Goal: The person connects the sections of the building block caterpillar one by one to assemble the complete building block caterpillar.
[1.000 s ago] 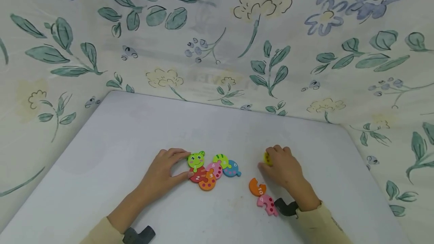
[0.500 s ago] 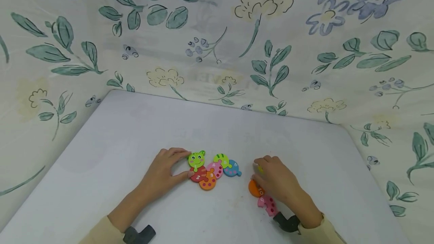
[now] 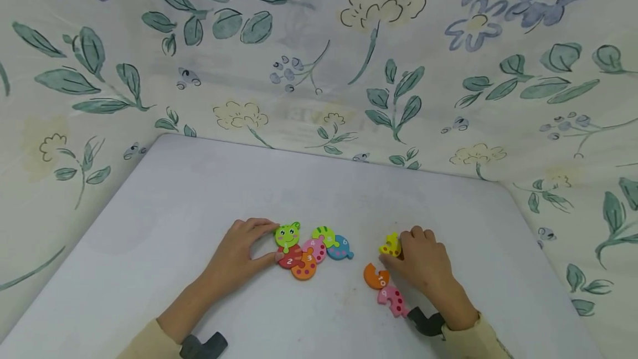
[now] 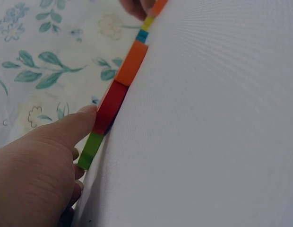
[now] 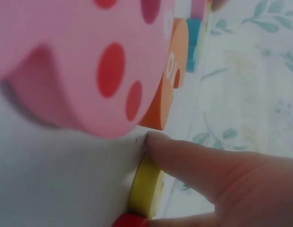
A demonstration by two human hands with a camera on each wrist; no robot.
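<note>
A caterpillar puzzle lies on the white table, its green smiling head (image 3: 287, 235) joined to a red piece 2 (image 3: 290, 257), orange 3 (image 3: 304, 266), pink 4 (image 3: 315, 250), green 5 (image 3: 324, 236) and blue 6 (image 3: 340, 248). My left hand (image 3: 239, 251) holds its left end between thumb and fingers, thumb on the red piece and fingertips at the head. To the right, my right hand (image 3: 423, 256) pinches a yellow puzzle piece (image 3: 390, 245); the thumb touches its edge in the right wrist view. Part of a red piece (image 5: 131, 221) shows beside that yellow one.
Left of my right wrist lie an orange piece 10 (image 3: 375, 276) and a pink piece 9 (image 3: 393, 299), touching. Black wrist devices (image 3: 204, 345) sit at both sleeves. Flower-patterned cloth (image 3: 309, 71) rises behind the table (image 3: 224, 176).
My right hand dipped left over the orange piece with the yellow piece, then drew back right. The yellow piece now shows more fully, slightly nearer than at first. My left hand stays put.
</note>
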